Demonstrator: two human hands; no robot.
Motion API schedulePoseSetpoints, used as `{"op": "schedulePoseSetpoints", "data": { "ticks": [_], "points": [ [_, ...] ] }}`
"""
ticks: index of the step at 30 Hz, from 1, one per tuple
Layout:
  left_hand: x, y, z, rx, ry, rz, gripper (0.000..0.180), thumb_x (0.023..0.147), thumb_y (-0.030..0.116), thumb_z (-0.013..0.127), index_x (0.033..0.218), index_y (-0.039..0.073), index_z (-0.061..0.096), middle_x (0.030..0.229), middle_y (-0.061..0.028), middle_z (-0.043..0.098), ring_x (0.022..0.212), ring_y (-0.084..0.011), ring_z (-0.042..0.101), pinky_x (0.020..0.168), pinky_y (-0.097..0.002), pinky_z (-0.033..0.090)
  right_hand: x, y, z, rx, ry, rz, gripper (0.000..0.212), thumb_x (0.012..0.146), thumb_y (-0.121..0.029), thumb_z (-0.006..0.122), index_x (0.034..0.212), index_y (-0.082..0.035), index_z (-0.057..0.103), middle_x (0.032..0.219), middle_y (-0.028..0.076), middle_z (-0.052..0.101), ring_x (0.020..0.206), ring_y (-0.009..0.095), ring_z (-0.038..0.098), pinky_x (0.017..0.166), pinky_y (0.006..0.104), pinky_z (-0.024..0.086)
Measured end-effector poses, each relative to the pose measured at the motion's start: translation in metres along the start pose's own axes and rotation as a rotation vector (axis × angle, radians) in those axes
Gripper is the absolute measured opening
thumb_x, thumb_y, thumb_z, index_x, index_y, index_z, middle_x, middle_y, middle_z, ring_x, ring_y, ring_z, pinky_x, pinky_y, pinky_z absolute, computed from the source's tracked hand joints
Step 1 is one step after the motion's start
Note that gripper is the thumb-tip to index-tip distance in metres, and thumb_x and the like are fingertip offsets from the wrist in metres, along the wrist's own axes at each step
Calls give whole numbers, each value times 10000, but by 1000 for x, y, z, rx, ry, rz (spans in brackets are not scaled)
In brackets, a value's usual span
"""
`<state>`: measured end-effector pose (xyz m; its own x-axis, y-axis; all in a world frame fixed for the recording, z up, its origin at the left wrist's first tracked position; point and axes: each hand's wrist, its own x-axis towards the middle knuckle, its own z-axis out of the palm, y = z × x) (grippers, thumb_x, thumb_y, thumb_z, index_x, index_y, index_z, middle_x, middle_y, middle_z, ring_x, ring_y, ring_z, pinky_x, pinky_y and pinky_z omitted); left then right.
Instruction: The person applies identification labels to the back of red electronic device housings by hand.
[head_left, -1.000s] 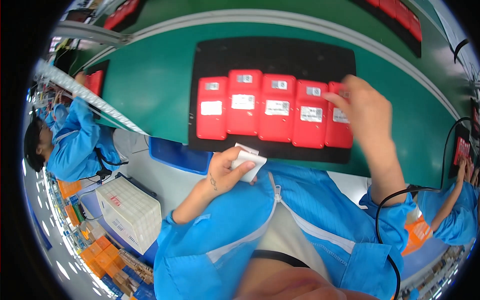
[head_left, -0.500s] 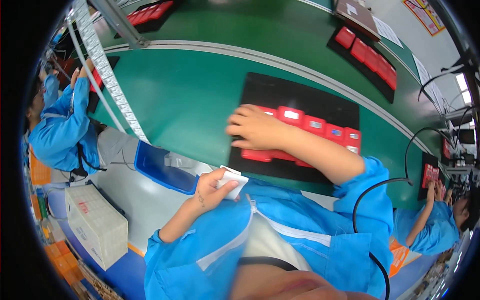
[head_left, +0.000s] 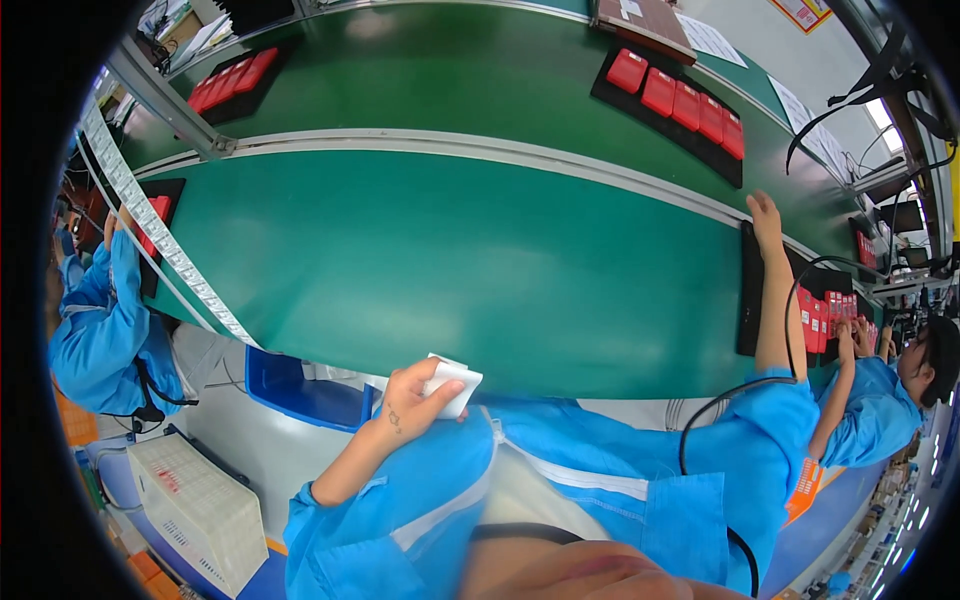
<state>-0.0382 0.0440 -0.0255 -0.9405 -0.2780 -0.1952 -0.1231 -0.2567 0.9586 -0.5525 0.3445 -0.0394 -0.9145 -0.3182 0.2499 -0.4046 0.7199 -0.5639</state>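
Two bare hands work at this moment, and each one has a different role. The left hand (head_left: 415,392) pinches a folded white pad (head_left: 457,384) between thumb and fingers, just at the near edge of the green table (head_left: 470,290). It is kept close to the jacket (head_left: 600,460), probably so that the pad does not hinder the other arm. The right hand (head_left: 767,222) is stretched far to the right side, beside the far part of a black mat (head_left: 750,295). Its fingers seem to lie near each other, but I cannot tell if they press on the mat or only hover above it.

On this mat stand red cases (head_left: 818,312) in a row, partly hidden by the forearm and the black cable. The row form perhaps lets every case be reached separately. The dark mat lies under them maybe to protect their surfaces. A blue bin (head_left: 300,395) is below the table edge, near the left hand, probably for easy reach.
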Motion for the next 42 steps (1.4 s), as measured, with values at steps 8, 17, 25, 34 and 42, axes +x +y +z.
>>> {"op": "schedulePoseSetpoints", "data": {
  "ticks": [8, 17, 25, 34, 42],
  "points": [
    [-14, -8, -9, -51, 166, 20, 120, 802, 30, 511, 891, -47, 531, 761, -110, 586, 590, -149, 588, 514, -251, 487, 78, 13, 75, -157, 239, 271, 681, 719, -283, 613, 1206, 58, 281, 1132, 262, 434, 1045, 348, 452, 875, 406, 362],
    [-3, 9, -33, -155, 249, 122, 184, 827, 101, 493, 939, -45, 500, 704, -115, 570, 541, -164, 568, 473, -279, 486, 32, -44, 75, 1129, -5, 579, 248, 684, 84, 575, 903, 7, 488, 925, 129, 510, 829, 268, 524, 697, 398, 466],
    [12, -14, -72, -229, 651, 290, 242, 816, 216, 538, 936, 7, 521, 1005, -235, 544, 535, -103, 535, 528, -196, 433, -166, -131, 51, 961, -365, 276, 550, 701, 37, 544, 1200, 98, 322, 1197, 114, 428, 1084, 189, 419, 880, 255, 337],
    [13, -12, -82, -250, 595, 298, 235, 822, 177, 529, 956, -16, 520, 1023, -182, 550, 535, -99, 552, 534, -193, 446, -269, -177, 36, 332, -355, 5, 535, 775, -72, 539, 1250, 9, 307, 1212, 156, 399, 1122, 236, 374, 939, 312, 276],
    [-10, -16, -63, -35, 612, 172, 221, 821, 159, 521, 950, -20, 526, 793, -98, 596, 519, -117, 562, 455, -204, 454, -280, -187, 70, 298, -123, -105, 349, 819, -222, 500, 1090, -2, 514, 1233, 154, 395, 1150, 279, 328, 960, 356, 238]
  ]
}}
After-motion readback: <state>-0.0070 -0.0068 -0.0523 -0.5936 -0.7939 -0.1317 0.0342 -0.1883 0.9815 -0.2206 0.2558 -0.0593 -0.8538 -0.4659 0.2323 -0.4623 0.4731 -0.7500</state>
